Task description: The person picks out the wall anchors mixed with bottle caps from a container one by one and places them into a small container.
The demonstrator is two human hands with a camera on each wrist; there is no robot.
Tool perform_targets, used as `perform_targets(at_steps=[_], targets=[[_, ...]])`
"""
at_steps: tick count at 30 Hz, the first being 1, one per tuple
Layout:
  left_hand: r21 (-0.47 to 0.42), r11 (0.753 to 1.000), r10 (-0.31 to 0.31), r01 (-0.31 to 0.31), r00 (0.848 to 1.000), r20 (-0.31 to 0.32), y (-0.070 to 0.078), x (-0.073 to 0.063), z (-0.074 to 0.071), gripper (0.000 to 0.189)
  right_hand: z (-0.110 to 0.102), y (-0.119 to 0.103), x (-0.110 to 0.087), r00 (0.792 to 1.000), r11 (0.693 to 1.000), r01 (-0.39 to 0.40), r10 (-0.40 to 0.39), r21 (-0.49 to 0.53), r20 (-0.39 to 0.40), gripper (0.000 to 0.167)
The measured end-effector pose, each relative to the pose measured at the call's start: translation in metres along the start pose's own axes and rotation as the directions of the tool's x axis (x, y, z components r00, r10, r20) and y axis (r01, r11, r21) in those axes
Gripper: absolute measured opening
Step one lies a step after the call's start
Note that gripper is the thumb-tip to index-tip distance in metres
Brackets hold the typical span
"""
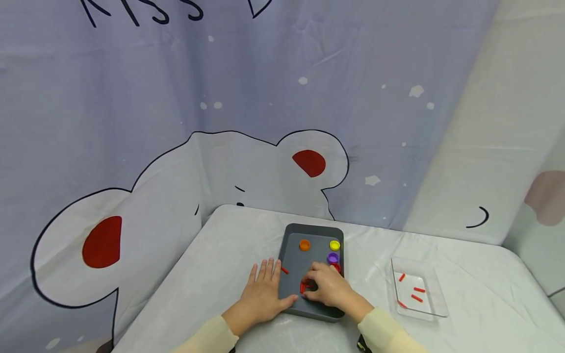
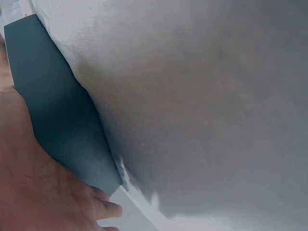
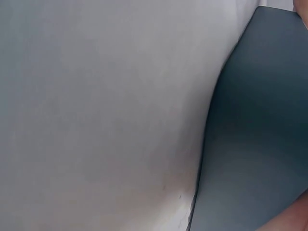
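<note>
A dark grey tray (image 1: 292, 252) lies on the table, holding small round cups: orange (image 1: 304, 245), yellow (image 1: 334, 245), purple (image 1: 333, 258) and red (image 1: 336, 267), the last partly behind my right hand (image 1: 328, 288). Over the tray's near half, that hand's curled fingers pinch a short red stick (image 1: 302, 288); other red bits by the fingertips are too small to separate. My left hand (image 1: 262, 297) rests at the tray's left edge, fingers straight and thumb over the near corner. Just beyond its fingertips lies another red stick (image 1: 284, 270). The left wrist view shows this hand (image 2: 43, 187) against the tray's outer wall (image 2: 57, 96).
Right of the tray stands a clear plastic box (image 1: 430, 287) with several red sticks (image 1: 417, 297) scattered inside. A white cloth (image 1: 238, 240) covers the table. Behind it hangs a printed curtain (image 1: 265, 88). The tray's side wall (image 3: 255, 115) fills much of the right wrist view.
</note>
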State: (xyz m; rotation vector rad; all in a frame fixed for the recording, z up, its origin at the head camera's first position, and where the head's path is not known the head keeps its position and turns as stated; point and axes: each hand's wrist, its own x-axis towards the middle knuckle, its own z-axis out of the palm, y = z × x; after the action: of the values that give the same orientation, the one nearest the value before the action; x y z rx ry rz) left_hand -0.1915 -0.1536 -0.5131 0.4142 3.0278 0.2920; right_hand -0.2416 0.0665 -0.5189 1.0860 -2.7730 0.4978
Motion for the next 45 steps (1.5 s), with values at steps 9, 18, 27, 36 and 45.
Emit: perform_targets(at_steps=[9, 18, 27, 36, 45], targets=[[0.008, 1.0, 0.002, -0.002, 1.0, -0.011, -0.002, 0.001, 0.004, 0.104, 0.002, 0.0, 0.004, 1.0, 1.0, 0.022, -0.022, -0.001, -0.009, 0.022], [0.024, 1.0, 0.007, -0.007, 1.0, -0.011, -0.003, 0.002, 0.005, 0.106, 0.003, -0.003, 0.004, 0.999, 1.0, 0.03, -0.03, 0.001, -0.02, 0.029], [0.013, 1.0, 0.006, -0.006, 1.0, -0.002, -0.003, 0.001, 0.004, 0.105, 0.007, -0.008, 0.008, 0.999, 1.0, 0.024, -0.024, 0.0, -0.022, 0.023], [-0.007, 1.0, 0.005, -0.005, 1.0, 0.006, -0.003, 0.002, 0.005, 0.105, 0.004, -0.003, 0.01, 1.0, 0.995, 0.014, -0.014, 0.1, 0.001, 0.019], [0.007, 1.0, -0.009, 0.009, 1.0, -0.002, -0.002, 0.002, 0.003, 0.101, -0.023, 0.008, 0.006, 0.996, 0.913, -0.027, 0.061, 0.407, -0.071, 0.014]])
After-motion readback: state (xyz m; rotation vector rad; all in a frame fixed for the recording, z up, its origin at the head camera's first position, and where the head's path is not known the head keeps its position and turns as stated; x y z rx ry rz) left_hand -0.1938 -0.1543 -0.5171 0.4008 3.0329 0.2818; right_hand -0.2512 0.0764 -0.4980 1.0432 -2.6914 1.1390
